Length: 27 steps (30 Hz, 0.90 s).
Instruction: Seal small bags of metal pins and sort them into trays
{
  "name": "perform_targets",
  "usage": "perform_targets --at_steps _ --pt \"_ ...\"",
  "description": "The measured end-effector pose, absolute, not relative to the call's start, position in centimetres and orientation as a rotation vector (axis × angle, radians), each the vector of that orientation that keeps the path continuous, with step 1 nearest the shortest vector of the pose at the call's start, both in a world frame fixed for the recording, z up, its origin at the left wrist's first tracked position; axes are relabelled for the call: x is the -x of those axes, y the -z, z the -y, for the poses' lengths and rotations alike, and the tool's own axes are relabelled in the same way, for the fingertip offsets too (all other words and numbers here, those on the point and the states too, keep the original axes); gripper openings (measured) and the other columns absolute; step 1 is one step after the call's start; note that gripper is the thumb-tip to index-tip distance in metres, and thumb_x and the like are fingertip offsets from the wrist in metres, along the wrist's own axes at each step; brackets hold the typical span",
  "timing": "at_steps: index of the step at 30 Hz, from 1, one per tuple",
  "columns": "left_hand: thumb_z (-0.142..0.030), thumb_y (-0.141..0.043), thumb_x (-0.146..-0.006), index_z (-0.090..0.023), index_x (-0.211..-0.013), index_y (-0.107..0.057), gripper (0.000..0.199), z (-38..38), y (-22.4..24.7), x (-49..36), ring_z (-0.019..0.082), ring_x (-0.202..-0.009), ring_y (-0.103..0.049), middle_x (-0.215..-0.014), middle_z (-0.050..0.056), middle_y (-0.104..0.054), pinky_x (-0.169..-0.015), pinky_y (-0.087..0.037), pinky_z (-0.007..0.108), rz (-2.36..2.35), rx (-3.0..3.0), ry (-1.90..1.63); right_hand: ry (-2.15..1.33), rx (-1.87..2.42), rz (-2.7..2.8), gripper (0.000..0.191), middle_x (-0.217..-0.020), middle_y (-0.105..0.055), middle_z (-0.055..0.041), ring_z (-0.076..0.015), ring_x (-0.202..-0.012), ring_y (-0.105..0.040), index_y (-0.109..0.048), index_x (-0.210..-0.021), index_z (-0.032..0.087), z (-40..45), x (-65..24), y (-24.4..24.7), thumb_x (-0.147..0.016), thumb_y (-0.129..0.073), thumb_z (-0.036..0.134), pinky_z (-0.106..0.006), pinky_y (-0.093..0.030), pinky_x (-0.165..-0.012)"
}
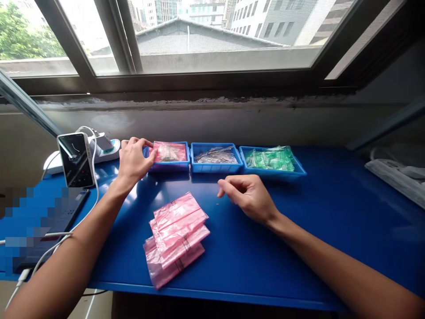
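Observation:
My left hand (134, 158) is at the left blue bin (172, 166), its thumb and index finger closed around the left edge of a pink plastic bag (171, 152) in it. Something pale shows through that pink film. My right hand (249, 195) hovers above the table in front of the other bins, fingers curled in and nothing visible in them. Between my forearms lies a loose, overlapping stack of pink plastic bags (181, 221) with dark printed marks. The middle blue bin (217, 167) holds clear bags of dark, thin pieces. Green bags (272, 158) fill the right blue bin (299, 167).
On the left, a phone (76, 159) leans upright before a white power strip (111, 150). White cables (96, 177) run past my left forearm. A dark flat device (63, 230) lies nearby, partly pixelated. A clear plastic container (395, 177) stands at the right edge. The window wall bounds the blue table (332, 212).

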<state>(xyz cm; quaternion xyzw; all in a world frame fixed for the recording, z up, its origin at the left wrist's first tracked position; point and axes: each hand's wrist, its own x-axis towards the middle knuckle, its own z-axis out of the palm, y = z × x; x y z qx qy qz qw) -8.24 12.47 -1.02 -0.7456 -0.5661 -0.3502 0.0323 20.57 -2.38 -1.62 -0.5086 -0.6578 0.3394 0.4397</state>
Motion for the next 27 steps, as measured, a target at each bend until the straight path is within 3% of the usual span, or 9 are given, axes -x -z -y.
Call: perform_targets --at_steps 3,5,8,11,14,19,21,25,27 --pt "-0.034 -0.074 -0.081 -0.019 -0.114 -0.073 0.037 -11.7 1.1 7.6 0.044 -0.117 -0.052 -0.117 0.018 -0.065 -0.099 -0.045 0.061 1.698 2.249 1.094 -0.783 1.257 1.861 0.031 -0.057 -0.063 -0.0009 -0.0108 -0.047 -0.046 -0.078 -0.074 0.016 2.5 -20.5 1.8 -0.095 -0.064 0.034 -0.025 -0.034 -0.047" --pt "-0.031 -0.073 -0.084 -0.02 -0.12 -0.071 0.037 -10.8 0.6 6.9 0.044 -0.122 -0.05 -0.123 0.019 -0.063 -0.103 -0.043 0.062 1.59 2.261 1.158 -0.76 1.173 1.983 0.02 -0.057 -0.061 0.001 -0.0106 -0.047 -0.045 -0.082 -0.092 0.016 2.5 -20.5 2.0 -0.093 -0.065 0.026 -0.023 -0.036 -0.048" --pt "-0.021 -0.067 -0.09 -0.023 -0.113 -0.072 0.023 -9.3 -0.3 5.8 0.039 -0.122 -0.051 -0.122 0.015 -0.065 -0.106 -0.043 0.057 1.342 2.354 1.27 -0.684 1.017 2.161 0.032 -0.068 -0.062 0.0005 -0.0108 -0.053 -0.047 -0.08 -0.119 0.019 2.6 -20.6 2.4 -0.093 -0.063 0.016 -0.022 -0.039 -0.05" --pt "-0.015 -0.064 -0.091 -0.024 -0.101 -0.073 0.016 -7.9 -0.7 4.7 0.035 -0.118 -0.053 -0.117 0.012 -0.069 -0.107 -0.045 0.055 1.095 2.515 1.308 -0.586 0.962 2.346 0.039 -0.086 -0.066 -0.0032 -0.0123 -0.064 -0.056 -0.077 -0.13 0.026 2.6 -20.6 2.8 -0.094 -0.065 0.015 -0.022 -0.043 -0.057" --pt "-0.012 -0.062 -0.093 -0.022 -0.095 -0.073 0.015 -7.0 -0.6 3.9 0.031 -0.114 -0.057 -0.11 0.01 -0.073 -0.103 -0.049 0.051 0.888 2.688 1.267 -0.52 0.936 2.406 0.032 -0.089 -0.068 -0.0041 -0.0126 -0.067 -0.06 -0.079 -0.126 0.027 2.5 -20.5 3.2 -0.099 -0.064 0.02 -0.022 -0.044 -0.06" --pt "-0.013 -0.058 -0.096 -0.021 -0.094 -0.073 0.017 -6.3 -0.4 3.2 0.026 -0.101 -0.065 -0.098 0.008 -0.077 -0.096 -0.054 0.045 0.728 2.844 1.288 -0.523 0.891 2.262 0.02 -0.081 -0.067 -0.004 -0.0122 -0.063 -0.059 -0.084 -0.102 0.021 2.4 -20.4 3.1 -0.1 -0.064 0.023 -0.022 -0.043 -0.056" --pt "-0.014 -0.058 -0.097 -0.02 -0.094 -0.073 0.017 -6.0 -0.4 3.1 0.025 -0.095 -0.066 -0.093 0.008 -0.077 -0.091 -0.056 0.042 0.731 2.908 1.279 -0.554 0.909 2.236 0.017 -0.086 -0.069 -0.0048 -0.0129 -0.065 -0.06 -0.082 -0.105 0.02 2.5 -20.4 2.9 -0.097 -0.067 0.022 -0.022 -0.045 -0.056" --pt "-0.014 -0.057 -0.098 -0.02 -0.095 -0.073 0.017 -5.6 -0.2 2.9 0.024 -0.092 -0.068 -0.092 0.007 -0.078 -0.085 -0.056 0.037 0.724 3.039 1.181 -0.53 0.914 2.343 0.031 -0.103 -0.072 -0.0074 -0.0164 -0.079 -0.068 -0.077 -0.125 0.024 2.5 -20.5 3.1 -0.096 -0.066 0.018 -0.024 -0.051 -0.065" --pt "-0.013 -0.056 -0.099 -0.019 -0.096 -0.073 0.018 -5.6 0.0 2.9 0.023 -0.091 -0.069 -0.094 0.008 -0.079 -0.084 -0.056 0.035 0.715 3.085 1.139 -0.455 0.898 2.372 0.026 -0.103 -0.073 -0.0078 -0.0169 -0.079 -0.069 -0.079 -0.12 0.024 2.5 -20.5 3.5 -0.099 -0.064 0.02 -0.025 -0.051 -0.067"
